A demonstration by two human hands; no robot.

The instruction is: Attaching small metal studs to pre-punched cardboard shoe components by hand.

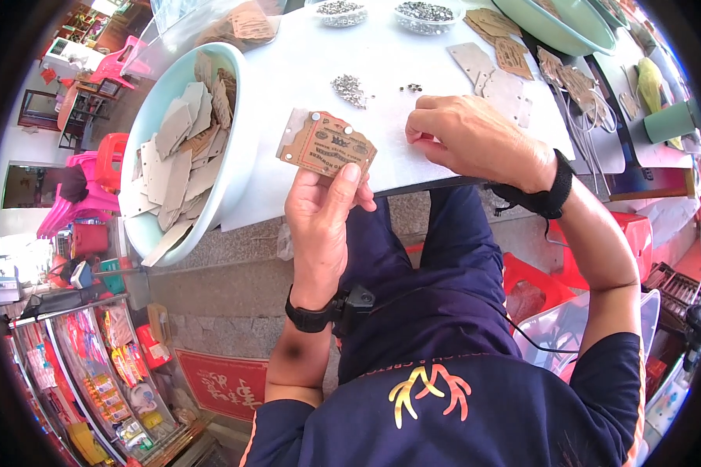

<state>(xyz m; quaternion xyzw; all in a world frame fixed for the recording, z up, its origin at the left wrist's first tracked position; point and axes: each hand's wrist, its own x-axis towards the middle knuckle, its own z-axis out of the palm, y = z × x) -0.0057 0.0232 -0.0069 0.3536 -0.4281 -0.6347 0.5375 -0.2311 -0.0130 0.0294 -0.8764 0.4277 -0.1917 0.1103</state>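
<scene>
My left hand grips a brown printed leather-like tag between thumb and fingers. A grey plate of similar shape lies against the tag and shows at its left edge; small silver studs dot the tag. My right hand hovers low over the white table, thumb and fingertips pinched together; whatever sits between them is too small to make out. Nearest to it lie a few small dark metal pieces. Left of those is a little heap of silver rivet-like parts.
A pale green basin of grey and brown plates stands at the table's left. Two clear tubs of metal parts are at the back. Stacked tags and grey plates lie right, beside strung tags and another basin.
</scene>
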